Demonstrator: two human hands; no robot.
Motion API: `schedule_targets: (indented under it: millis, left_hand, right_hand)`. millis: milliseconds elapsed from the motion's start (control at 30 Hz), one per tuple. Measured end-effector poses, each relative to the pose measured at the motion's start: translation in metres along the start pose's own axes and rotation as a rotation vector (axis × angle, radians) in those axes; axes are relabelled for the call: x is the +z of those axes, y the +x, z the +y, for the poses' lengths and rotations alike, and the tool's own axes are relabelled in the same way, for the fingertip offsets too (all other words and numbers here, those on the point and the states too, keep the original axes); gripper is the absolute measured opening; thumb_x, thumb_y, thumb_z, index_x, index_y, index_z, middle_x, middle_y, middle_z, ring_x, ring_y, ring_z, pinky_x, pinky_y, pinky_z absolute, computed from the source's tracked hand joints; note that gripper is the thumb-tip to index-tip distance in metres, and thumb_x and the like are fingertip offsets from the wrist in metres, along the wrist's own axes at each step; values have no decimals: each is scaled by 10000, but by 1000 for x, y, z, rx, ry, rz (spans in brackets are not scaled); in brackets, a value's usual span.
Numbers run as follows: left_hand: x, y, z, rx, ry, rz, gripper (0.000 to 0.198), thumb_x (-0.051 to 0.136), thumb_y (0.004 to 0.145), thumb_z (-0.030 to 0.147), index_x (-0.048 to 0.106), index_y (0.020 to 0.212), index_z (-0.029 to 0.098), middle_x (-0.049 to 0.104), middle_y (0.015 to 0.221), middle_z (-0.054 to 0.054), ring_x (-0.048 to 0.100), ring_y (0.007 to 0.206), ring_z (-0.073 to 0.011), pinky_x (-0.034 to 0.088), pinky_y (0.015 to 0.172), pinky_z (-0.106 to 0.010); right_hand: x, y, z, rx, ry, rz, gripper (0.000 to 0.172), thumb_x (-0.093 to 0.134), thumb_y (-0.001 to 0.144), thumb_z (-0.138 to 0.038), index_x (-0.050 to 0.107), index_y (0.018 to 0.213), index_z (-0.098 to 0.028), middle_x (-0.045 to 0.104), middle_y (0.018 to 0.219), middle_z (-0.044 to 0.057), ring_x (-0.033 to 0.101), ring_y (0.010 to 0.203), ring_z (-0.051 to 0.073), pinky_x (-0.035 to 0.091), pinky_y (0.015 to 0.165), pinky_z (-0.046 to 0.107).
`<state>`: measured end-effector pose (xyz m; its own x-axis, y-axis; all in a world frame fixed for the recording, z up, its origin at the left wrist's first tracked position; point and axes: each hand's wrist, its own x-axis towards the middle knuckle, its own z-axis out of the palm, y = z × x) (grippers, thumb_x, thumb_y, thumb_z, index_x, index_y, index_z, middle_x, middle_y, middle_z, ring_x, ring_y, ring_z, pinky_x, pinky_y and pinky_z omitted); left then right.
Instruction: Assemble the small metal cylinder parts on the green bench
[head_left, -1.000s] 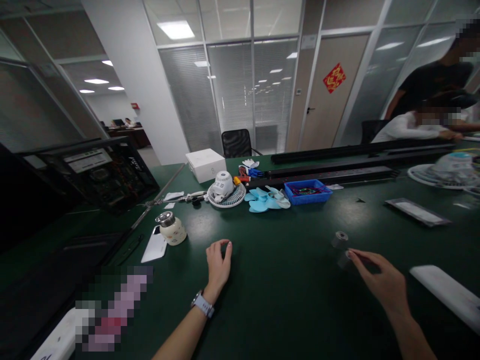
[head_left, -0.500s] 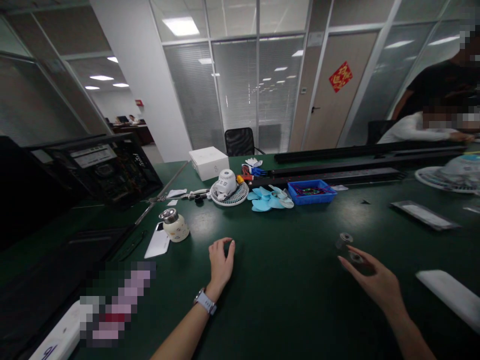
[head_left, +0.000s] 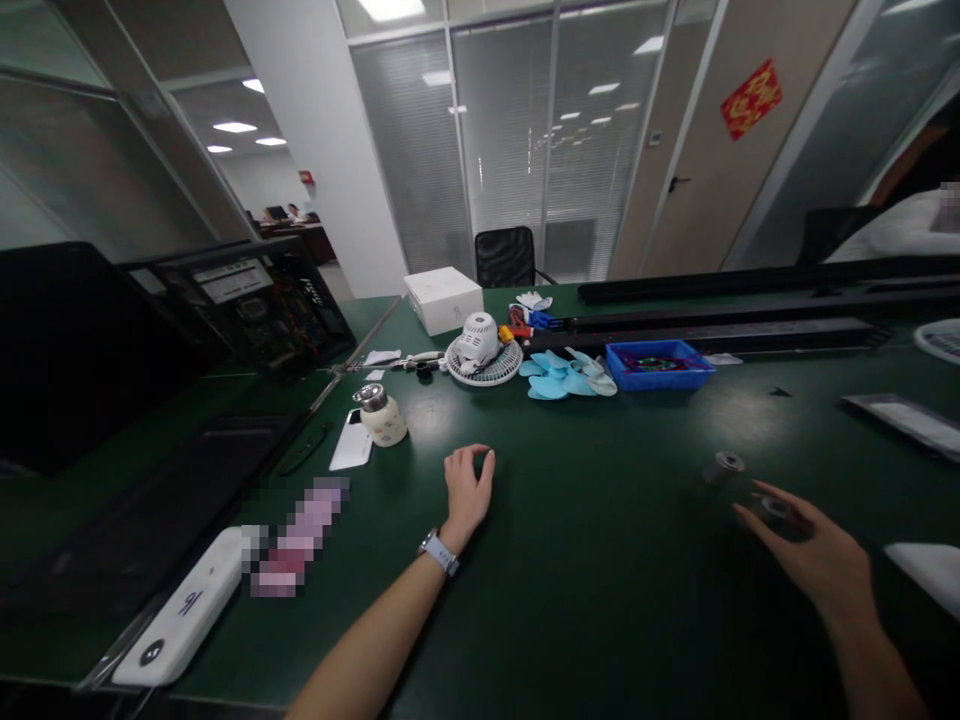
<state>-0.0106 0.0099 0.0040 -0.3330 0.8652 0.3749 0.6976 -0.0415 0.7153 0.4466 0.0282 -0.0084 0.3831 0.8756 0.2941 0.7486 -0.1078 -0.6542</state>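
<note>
My right hand (head_left: 821, 550) is closed around a small dark cylinder with a round greyish top (head_left: 772, 508); thumb and fingers lie on either side of it. Just beyond, to the left of these fingertips, a similar small cylinder with a shiny ringed top (head_left: 727, 464) stands upright on the green table (head_left: 600, 580). What exactly the two cylinders are I cannot make out. My left hand (head_left: 469, 490), with a watch at the wrist, rests on the table with loosely curled fingers and a gap to the thumb. Nothing shows in it.
Light-blue fan blades (head_left: 566, 375), a white fan part (head_left: 482, 350) and a blue tray of wires (head_left: 660, 366) lie further back. Left are a cream bottle (head_left: 382, 418), a white phone (head_left: 351, 445) and an opened computer case (head_left: 262, 310). Black rails (head_left: 720, 335) line the far side.
The view has turned somewhat left and down. My right hand has moved right with its cylinder, away from the standing one. My left hand keeps its place and pose on the table.
</note>
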Motion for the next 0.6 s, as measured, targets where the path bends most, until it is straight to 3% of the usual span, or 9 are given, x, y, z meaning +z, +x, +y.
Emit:
schedule_targets:
  millis: [133,267,333,400,500,600]
  left_hand:
    - [-1,0,1,3,19,0,280,466,942,425,617,1046,214,630,1082,-74,513,1051,-237,405,972,-431]
    - [-1,0,2,1,31,7,283,464,943,426,611,1048,208,625,1084,-82,506,1056,-241,401,975,-421]
    - [-2,0,3,0,31,12,288,464,941,431,604,1053,205,622,1079,-85,506,1057,-243,400,976,-418]
    - [-2,-1,3,-7,27,18,299,462,939,442,598,1055,202,616,1079,-87,508,1057,-244,401,976,-417]
    - [-2,-1,2,-15,16,22,306,461,937,451,591,1058,203,610,1088,-89,507,1060,-247,403,975,-420]
    - [0,0,1,-19,7,29,309,469,931,452,590,1059,198,611,1085,-93,504,1061,-251,406,970,-424]
  right_hand:
    - [-2,-7,-15,-6,-3,3,689,679,594,-648,662,1169,-271,722,1013,110,679,934,351,510,789,476]
    - [-10,-12,-49,-194,-116,219,832,595,695,-689,549,1324,-147,651,1204,178,604,1124,326,436,954,427]
    - [-15,-5,-67,-294,-254,226,785,519,764,-681,542,1328,-135,617,1262,187,561,1179,326,359,1023,456]
    - [-18,10,-83,-306,-406,64,733,505,787,-653,557,1314,-146,636,1224,187,564,1155,337,319,1021,505]
    - [-17,34,-98,-175,-550,-268,714,578,753,-614,583,1299,-154,687,1088,199,624,986,338,392,868,479]
    - [-11,51,-101,-54,-562,-383,627,615,753,-542,628,1253,-164,701,1025,200,644,845,305,405,686,384]
